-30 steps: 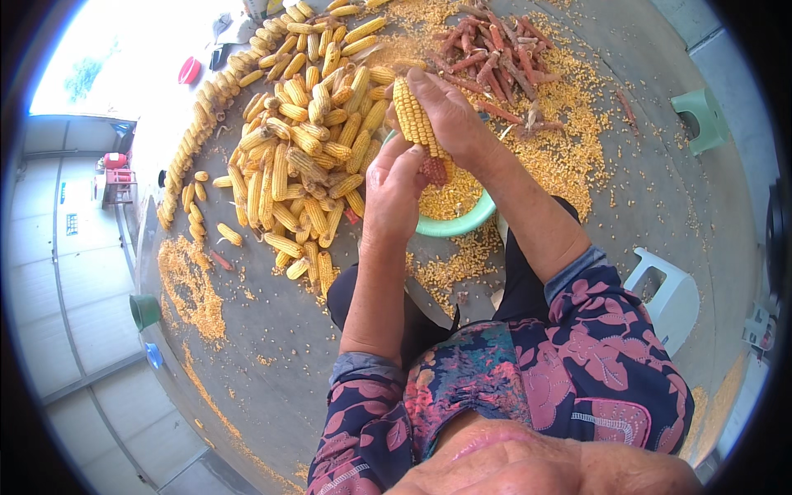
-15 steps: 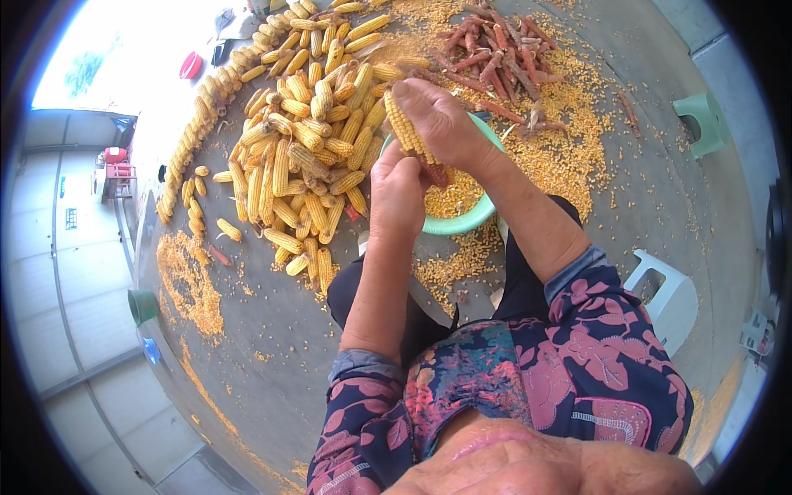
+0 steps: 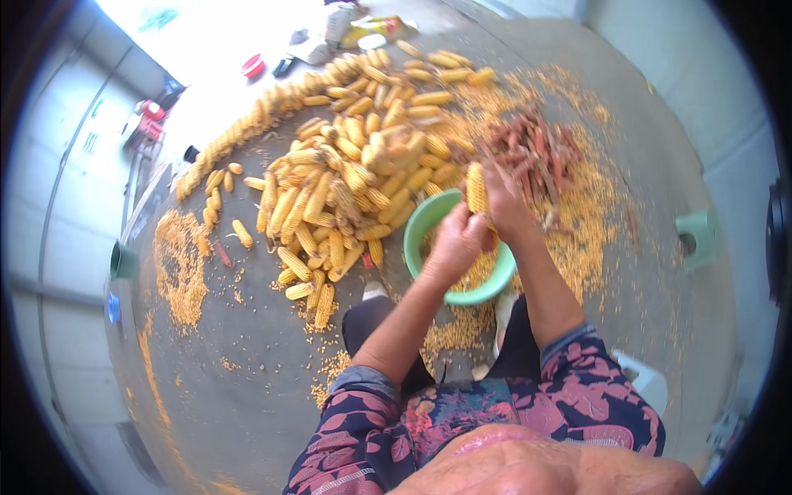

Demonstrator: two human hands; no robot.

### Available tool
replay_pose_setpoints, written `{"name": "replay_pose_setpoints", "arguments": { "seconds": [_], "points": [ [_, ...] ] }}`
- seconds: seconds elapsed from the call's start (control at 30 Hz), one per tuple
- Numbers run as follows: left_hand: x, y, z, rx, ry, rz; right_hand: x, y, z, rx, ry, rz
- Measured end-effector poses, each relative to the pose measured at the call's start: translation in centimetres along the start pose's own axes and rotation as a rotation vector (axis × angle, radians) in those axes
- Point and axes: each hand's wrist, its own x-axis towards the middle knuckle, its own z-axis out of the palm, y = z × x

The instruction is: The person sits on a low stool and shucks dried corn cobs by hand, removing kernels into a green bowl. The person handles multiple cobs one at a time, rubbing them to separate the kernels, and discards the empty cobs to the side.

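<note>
An ear of corn (image 3: 476, 190), its yellow kernels showing, stands nearly upright between my hands. My left hand (image 3: 456, 239) is closed round its lower end. My right hand (image 3: 505, 202) grips its right side, the fingers partly hidden and a little blurred. Both hands are over a green basin (image 3: 415, 231), set on the floor between my feet. Loose kernels (image 3: 478, 271) lie in the basin, partly covered by my hands and forearms.
Left of the basin is a heap of unshelled ears (image 3: 322, 198), with a curved row of ears (image 3: 264, 111) behind. Stripped red cobs (image 3: 536, 153) lie beyond my right hand, among scattered kernels (image 3: 590, 239). A green stool (image 3: 700, 235) and a white stool (image 3: 648, 384) stand at the right.
The view has shifted, and more of the basin shows. The ear is now more upright in my hands; before, it leaned to the left with a stripped reddish lower end visible.
</note>
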Motion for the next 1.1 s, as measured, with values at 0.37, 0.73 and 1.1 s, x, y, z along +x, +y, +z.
{"name": "replay_pose_setpoints", "arguments": {
  "seconds": [0.37, 0.73, 1.1],
  "points": [
    [-1.4, 1.0, -1.5, -0.112, -0.157, 0.028, -1.5, -0.6, 1.0, -0.100, 0.019, -0.007],
    [-2.5, 1.2, -0.5, -0.287, -0.003, -0.129, -3.3, -0.7, 2.5, -0.402, -0.041, -0.161],
    [-4.0, 2.5, -1.0, -0.241, -0.131, 0.080, -3.3, -2.9, 2.7, 0.075, 0.173, 0.121]
  ]
}}
